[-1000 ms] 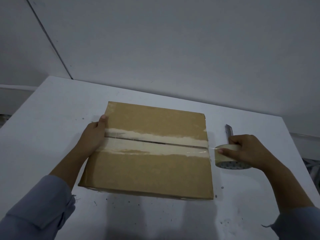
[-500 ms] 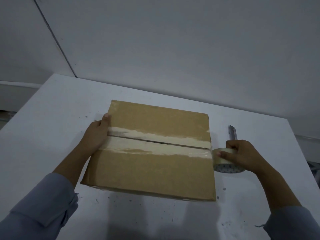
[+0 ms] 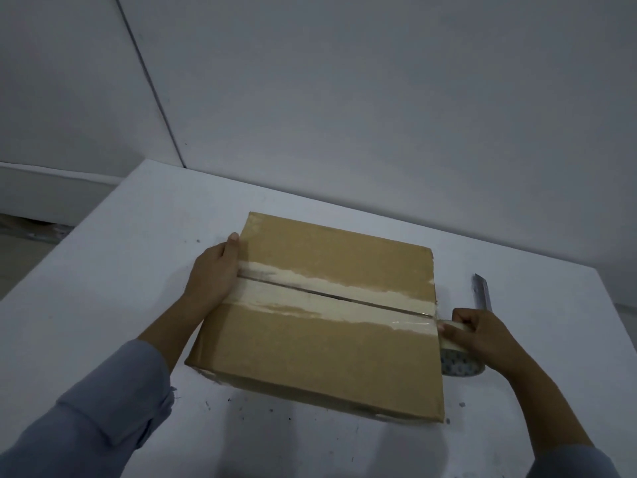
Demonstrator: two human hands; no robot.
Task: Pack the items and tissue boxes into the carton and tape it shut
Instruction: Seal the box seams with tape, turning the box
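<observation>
1. Head view, far left: my left hand (image 3: 215, 274) lies against the left end of the carton (image 3: 320, 315), palm flat on the side wall, thumb up along the top edge. The other fingers are hidden behind the wall, so I cannot tell how they are set. As I judge it, this hand is the only brace; if it slackens while I pull from the other side, the carton could slide across the white table (image 3: 113, 257) and the strip would go on crooked.
2. Between my two hands: the carton sits closed on the table, flaps down, with a narrow dark gap along the centre seam (image 3: 331, 296). A clear tape strip (image 3: 403, 322) runs over it from my left thumb side toward my right fingertips. The pale torn patches beside the seam are rough board, and I suspect tape may bond poorly there and lift.
3. Right: my right hand (image 3: 482, 336) is curled round the tape roll (image 3: 460, 357), thumb on its top, right at the carton's right top edge. Risk here: pulling down at an angle could wrinkle the strip, or leave it stretched over the corner without sticking to the side wall.
4. Just beyond my right knuckles lies a utility knife (image 3: 482, 293). To cut I must free a hand; if I release tension first, I think the loose strip could curl back onto itself.
</observation>
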